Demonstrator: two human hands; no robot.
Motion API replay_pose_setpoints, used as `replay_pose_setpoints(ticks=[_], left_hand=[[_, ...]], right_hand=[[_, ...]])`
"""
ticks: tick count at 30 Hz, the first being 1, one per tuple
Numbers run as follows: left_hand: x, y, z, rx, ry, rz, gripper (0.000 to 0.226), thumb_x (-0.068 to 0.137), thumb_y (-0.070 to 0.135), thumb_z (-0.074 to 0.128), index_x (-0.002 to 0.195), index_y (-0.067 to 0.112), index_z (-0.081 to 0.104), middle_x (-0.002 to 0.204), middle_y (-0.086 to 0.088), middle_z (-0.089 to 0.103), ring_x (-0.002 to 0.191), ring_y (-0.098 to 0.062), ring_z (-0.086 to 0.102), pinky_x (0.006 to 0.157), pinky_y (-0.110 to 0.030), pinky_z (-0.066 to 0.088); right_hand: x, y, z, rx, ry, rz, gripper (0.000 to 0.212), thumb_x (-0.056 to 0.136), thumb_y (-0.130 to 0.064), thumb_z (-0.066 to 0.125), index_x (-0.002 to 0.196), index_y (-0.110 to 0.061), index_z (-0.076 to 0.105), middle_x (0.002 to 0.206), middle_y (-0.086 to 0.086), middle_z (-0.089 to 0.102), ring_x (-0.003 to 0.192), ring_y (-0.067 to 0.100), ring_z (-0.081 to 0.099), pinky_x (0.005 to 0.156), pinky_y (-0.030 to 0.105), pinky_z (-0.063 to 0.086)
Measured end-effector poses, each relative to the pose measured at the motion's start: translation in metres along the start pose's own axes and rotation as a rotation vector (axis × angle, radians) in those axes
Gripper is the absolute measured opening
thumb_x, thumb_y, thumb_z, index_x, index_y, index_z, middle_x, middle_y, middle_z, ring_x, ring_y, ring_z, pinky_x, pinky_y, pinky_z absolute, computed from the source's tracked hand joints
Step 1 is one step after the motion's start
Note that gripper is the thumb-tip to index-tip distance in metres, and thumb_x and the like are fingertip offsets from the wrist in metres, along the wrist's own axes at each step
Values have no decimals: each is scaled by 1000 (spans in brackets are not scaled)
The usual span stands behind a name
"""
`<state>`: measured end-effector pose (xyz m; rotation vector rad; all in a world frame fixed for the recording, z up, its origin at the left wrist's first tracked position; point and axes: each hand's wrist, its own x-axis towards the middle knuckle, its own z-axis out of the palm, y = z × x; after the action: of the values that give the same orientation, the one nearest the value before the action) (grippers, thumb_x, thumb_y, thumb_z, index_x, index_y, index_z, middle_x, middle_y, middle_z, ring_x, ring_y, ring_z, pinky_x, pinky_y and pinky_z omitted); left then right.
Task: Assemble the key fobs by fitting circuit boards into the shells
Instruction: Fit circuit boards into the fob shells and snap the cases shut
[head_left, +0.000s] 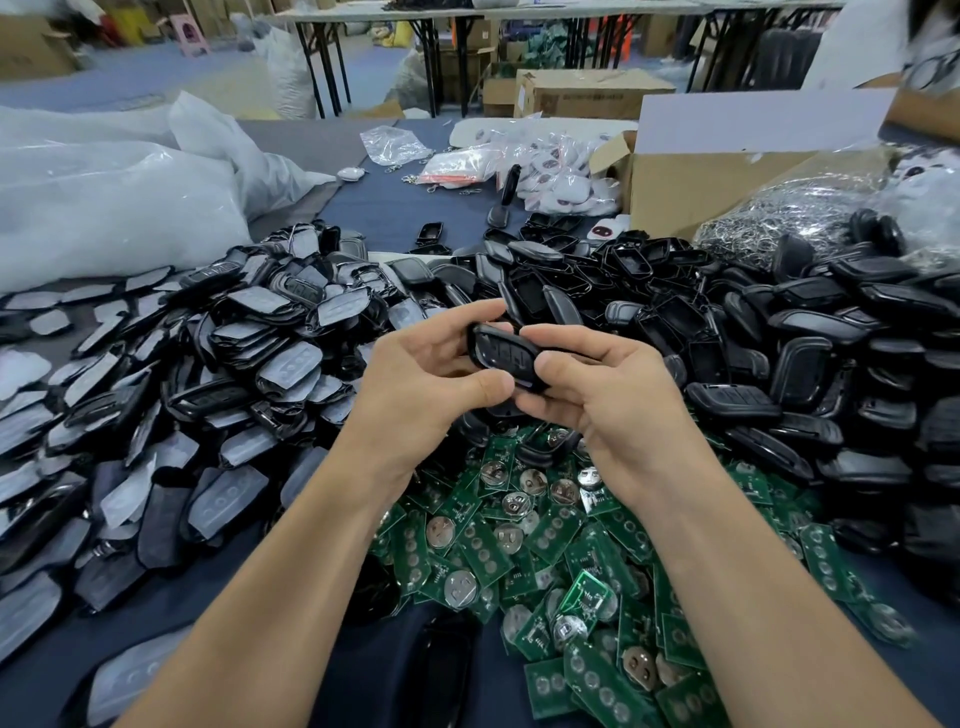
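Both my hands hold one black key fob shell (506, 356) in the air above the table's middle. My left hand (434, 387) grips its left end, thumb below and fingers curled over the top. My right hand (597, 384) pinches the right end between thumb and fingers. Whether a board sits inside the shell is hidden. Under my hands lies a heap of green circuit boards (561, 561) with round coin cells. Black shell halves (753, 353) are piled on the right. Shells with grey rubber button pads (208, 374) are piled on the left.
A dark blue cloth (379, 208) covers the table. White plastic bags (104, 192) lie at the far left. An open cardboard box (701, 176) and a bag of metal key rings (789, 208) stand at the far right. Small white bagged fobs (561, 176) lie behind.
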<state>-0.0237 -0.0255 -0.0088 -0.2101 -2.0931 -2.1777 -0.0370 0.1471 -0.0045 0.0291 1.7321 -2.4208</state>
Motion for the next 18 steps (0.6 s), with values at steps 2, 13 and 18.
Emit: replay_pose_setpoints(ticks=[2,13,18], left_hand=[[0,0,-1,11,5,18,51,74,3,83,119,26,77,107,-2,81,88,-17,77,77,-24,59],[2,-5,-3,82,99,-40,48,79,10,90,123,23,76,91,-7,82,77,-15,76,71,-26,61],[2,-2,1,5,187,-26,45,72,26,90,114,19,77,87,-4,82,73,-14,77,66,-22,61]], right_hand=[[0,0,-1,3,-10,10,21,95,7,65,96,-9,79,95,14,80,82,28,79,65,26,62],[1,6,-5,-319,-84,-108,37,80,4,82,105,-24,79,97,-4,81,93,14,78,83,27,62],[1,8,3,134,-136,182,36,74,-6,77,110,-6,75,103,17,79,91,26,79,75,29,63]])
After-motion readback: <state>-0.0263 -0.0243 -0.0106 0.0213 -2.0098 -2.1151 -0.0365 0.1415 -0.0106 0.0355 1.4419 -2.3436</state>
